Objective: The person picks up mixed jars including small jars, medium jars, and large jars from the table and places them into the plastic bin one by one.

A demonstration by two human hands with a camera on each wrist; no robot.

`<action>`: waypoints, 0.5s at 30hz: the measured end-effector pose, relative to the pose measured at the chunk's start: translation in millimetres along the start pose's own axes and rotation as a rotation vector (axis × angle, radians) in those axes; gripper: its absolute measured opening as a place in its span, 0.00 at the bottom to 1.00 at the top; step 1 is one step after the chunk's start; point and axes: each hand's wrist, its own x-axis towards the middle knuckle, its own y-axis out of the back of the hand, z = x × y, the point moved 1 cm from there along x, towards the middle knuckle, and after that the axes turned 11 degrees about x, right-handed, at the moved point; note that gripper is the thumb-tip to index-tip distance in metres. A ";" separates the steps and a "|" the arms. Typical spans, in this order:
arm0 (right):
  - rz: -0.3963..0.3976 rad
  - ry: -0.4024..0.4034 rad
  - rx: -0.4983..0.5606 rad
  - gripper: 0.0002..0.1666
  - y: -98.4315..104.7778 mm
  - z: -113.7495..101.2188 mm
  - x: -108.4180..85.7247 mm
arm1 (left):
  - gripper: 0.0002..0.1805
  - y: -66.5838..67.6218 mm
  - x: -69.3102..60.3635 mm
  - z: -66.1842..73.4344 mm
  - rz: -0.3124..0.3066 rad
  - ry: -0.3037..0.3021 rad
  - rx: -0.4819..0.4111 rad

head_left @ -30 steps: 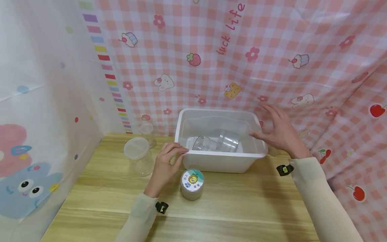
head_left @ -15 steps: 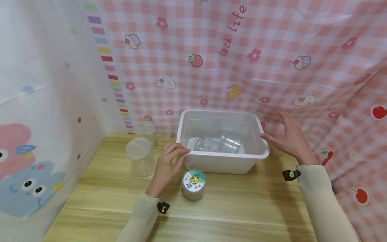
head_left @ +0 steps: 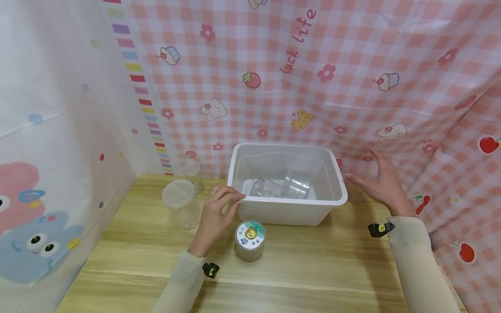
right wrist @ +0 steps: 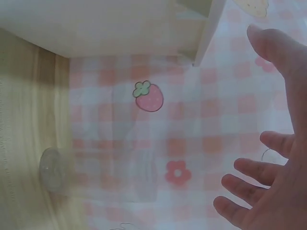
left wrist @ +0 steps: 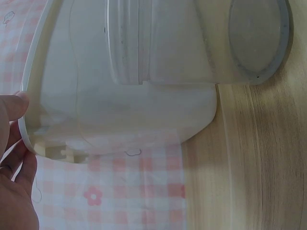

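Bin (head_left: 285,213), white plastic, rectangular, sits upright on the wood-grain desk (head_left: 313,278) along the back edge, right of the middle. Left hand (head_left: 215,211) pinches the rim at the bin's near left corner, thumb on the front side, fingers at the corner. Right hand (head_left: 385,188) is apart from the bin, just beside its right rim, fingers spread and thumb pointing at it. Hands well apart, one at each end of the bin. Inside: two clear plastic containers, tipped over on the floor, left container (head_left: 261,188) and right container (head_left: 296,184); can't tell whether they touch. Squat round jar (head_left: 250,242), cartoon label on its lid, stands upright just in front of the bin's front wall, near the left hand. Toward the desk's back left corner, a wide clear jar (head_left: 182,204) with a translucent lid stands upright, a slimmer clear jar (head_left: 192,176) behind it, closer to the back edge. Right wrist view also shows a clear cup (right wrist: 53,170) upright on the desk at the back edge, right of the bin, faint against the pink checked curtain (head_left: 282,100). Cream sleeves (head_left: 419,256), black wrist straps (head_left: 211,270).
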 end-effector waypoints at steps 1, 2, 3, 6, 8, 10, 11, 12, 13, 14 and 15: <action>0.000 -0.007 0.002 0.68 0.1 2.0 0.2 | 0.09 -0.1 -0.1 -0.2 0.002 -0.001 -0.001; 0.001 -0.013 0.005 0.68 0.2 4.0 0.5 | 0.09 -0.2 -0.2 -0.4 0.003 -0.002 -0.001; 0.001 -0.020 0.007 0.69 0.2 6.0 0.9 | 0.09 -0.2 -0.3 -0.5 0.003 -0.001 -0.001; 0.003 -0.036 0.010 0.69 0.0 11.4 2.2 | 0.09 -0.4 -0.5 -1.2 0.003 0.003 -0.004; -0.001 -0.054 0.018 0.70 -0.6 15.0 3.1 | 0.09 -0.5 -0.7 -1.4 0.001 0.005 -0.004; -0.010 -0.078 0.022 0.70 -1.6 18.9 3.6 | 0.09 -0.8 -1.0 -1.7 0.000 0.006 -0.007; -0.018 -0.092 0.023 0.71 -1.9 21.3 3.9 | 0.09 -1.1 -1.1 -2.0 0.001 0.005 -0.007; -0.026 -0.105 0.024 0.71 -2.2 23.7 4.3 | 0.09 -1.3 -1.2 -2.1 0.001 0.005 -0.008; -0.033 -0.116 0.026 0.71 -2.5 26.2 4.5 | 0.09 -1.5 -1.3 -2.2 0.003 0.002 -0.007; -0.040 -0.124 0.027 0.71 -2.8 28.8 5.0 | 0.09 -1.8 -1.3 -2.4 0.005 -0.001 -0.006; -0.044 -0.130 0.029 0.70 -3.0 31.8 5.4 | 0.09 -2.0 -1.3 -2.5 0.006 -0.003 -0.007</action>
